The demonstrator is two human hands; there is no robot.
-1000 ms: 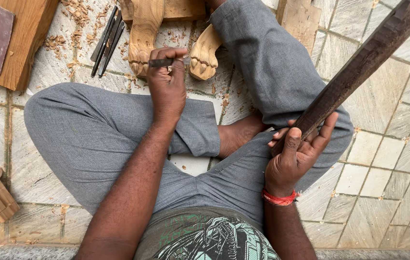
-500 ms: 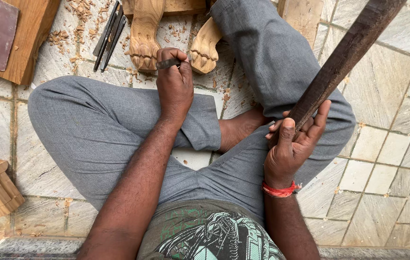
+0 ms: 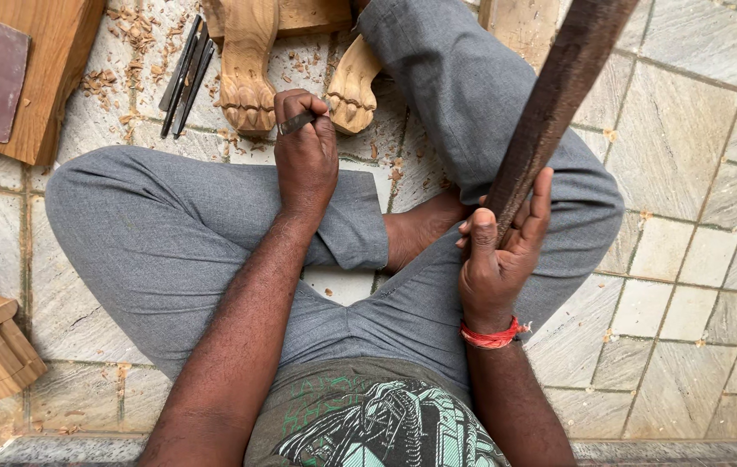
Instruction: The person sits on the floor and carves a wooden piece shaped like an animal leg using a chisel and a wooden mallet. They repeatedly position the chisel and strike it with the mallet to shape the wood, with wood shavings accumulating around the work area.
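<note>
The left hand is gripping a chisel in a closed fist, its tip lying between two carved paws and just beside them. The right hand is wrapping its fingers around a dark mallet, held raised, well right of the paws, above the knee.

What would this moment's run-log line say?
left hand: shut on chisel, by carved wooden paw | right hand: grips dark wooden club, raised | seated cross-legged on tiled floor
</note>
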